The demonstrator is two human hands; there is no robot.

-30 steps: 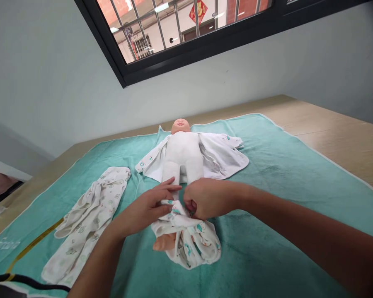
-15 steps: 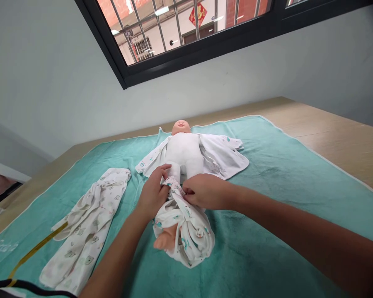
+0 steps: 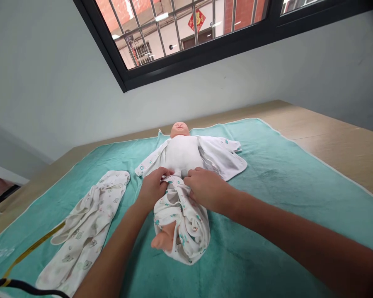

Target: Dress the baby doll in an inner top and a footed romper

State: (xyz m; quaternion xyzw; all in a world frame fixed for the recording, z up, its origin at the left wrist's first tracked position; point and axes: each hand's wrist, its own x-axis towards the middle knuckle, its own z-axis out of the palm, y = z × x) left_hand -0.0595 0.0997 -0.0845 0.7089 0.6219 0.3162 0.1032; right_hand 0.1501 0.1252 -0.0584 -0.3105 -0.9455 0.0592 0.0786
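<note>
Left hand [image 3: 152, 188] and right hand [image 3: 209, 190] both pinch the printed pants [image 3: 194, 234] by the doll's [image 3: 183, 151] thighs; I should probably draw evenly, avoiding twists.

Head-worn view, tilted down, facing window [image 3: 186, 33]

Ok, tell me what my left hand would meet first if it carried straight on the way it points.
Most likely the doll's white torso, just past the printed garment that your left hand pinches; depth is unclear, so the fingers may already touch it.
</note>
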